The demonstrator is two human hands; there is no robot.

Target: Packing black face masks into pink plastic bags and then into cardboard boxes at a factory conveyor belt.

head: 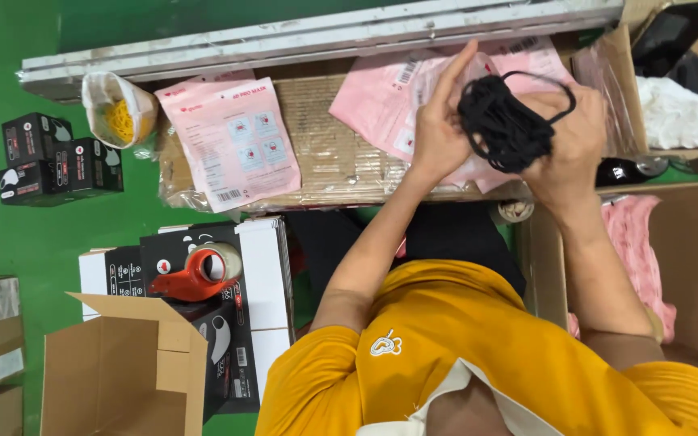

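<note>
Both my hands — left hand (438, 133), right hand (571, 141) — gripped the bundle of black masks (504, 121) above the pink pouches (381, 101) on the tabletop (325, 153); loose ear loops risked snagging — bundle might scatter

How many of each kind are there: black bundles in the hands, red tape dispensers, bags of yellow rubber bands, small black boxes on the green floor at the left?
black bundle: 1
red tape dispenser: 1
bag of yellow rubber bands: 1
small black boxes: 3
Total: 6
</note>
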